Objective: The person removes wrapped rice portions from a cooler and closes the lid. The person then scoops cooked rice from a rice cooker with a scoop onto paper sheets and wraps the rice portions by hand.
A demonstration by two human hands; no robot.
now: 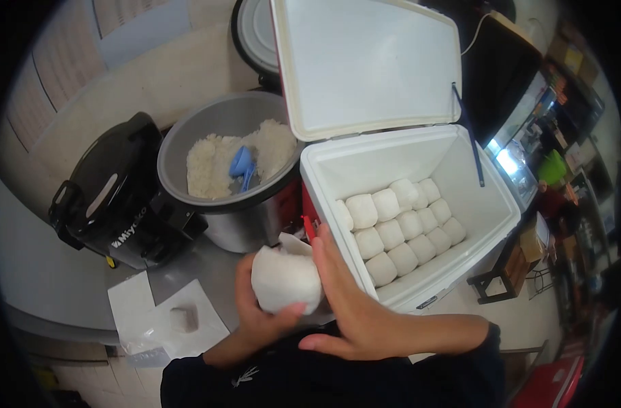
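A white wrapped rice bundle (285,279) is being cupped low in the middle of the frame, fingers of the left hand (256,309) curled under it while the right hand (355,309) is being pressed flat against its side, right next to the open cooler (487,204) packed with similar bundles (399,228), rice pot (181,146) sitting upper left.
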